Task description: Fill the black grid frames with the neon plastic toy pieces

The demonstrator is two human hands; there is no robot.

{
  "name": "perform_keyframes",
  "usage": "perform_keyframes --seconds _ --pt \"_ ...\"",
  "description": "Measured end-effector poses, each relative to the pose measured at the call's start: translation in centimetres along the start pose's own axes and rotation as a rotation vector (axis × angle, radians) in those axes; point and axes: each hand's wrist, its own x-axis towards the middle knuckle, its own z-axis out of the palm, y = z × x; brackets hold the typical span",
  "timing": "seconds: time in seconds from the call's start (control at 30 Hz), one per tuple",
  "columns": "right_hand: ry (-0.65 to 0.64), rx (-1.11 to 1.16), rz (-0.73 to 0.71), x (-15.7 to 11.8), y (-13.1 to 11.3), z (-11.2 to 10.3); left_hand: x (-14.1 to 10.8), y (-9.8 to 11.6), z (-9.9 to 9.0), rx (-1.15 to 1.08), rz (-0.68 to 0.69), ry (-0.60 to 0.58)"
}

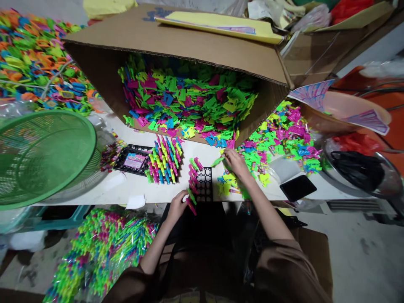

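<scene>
My left hand [178, 206] is at the front edge of the table, its fingers closed around small pink and green plastic pieces [191, 206]. Held in my right hand [236, 162] is a bright green plastic piece [217, 161], tilted above the table. Between my hands lies a black grid tray [205, 185] with round holes; a row of pink pieces [192, 174] stands along its left side. Left of it is a dense block of assembled pink, yellow, blue and green pieces [164, 162]. Beside that block lies another black tray [131, 160] with a printed card.
A cardboard box [221, 57] on its side spills coloured plastic pieces [195, 97]. A green basket [85, 134] stands at left. Loose pieces [284, 134] and a black phone [298, 188] lie at right. Bagged pieces [104, 244] sit below the table, left.
</scene>
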Motion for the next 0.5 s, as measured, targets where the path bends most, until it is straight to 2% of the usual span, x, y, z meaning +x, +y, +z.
perform_keyframes --seconds 0.07,0.13,0.23,0.37,0.5 --pt "0.075 0.168 0.104 -1.6 -1.5 0.8 -0.1 0.0 0.0 -0.005 -0.003 0.001" --pt "0.105 0.321 0.242 -3.0 -3.5 2.4 -0.1 0.0 0.0 -0.009 -0.006 0.000" --pt "0.044 0.456 0.385 -4.3 -6.4 5.6 -0.2 0.1 -0.2 -0.009 -0.009 -0.004" --pt "0.035 0.475 0.409 -4.4 -8.0 8.7 -0.2 0.3 -0.3 -0.006 -0.007 -0.014" --pt "-0.003 0.488 0.355 -4.1 -8.1 9.8 -0.2 0.5 -0.3 -0.003 -0.011 -0.018"
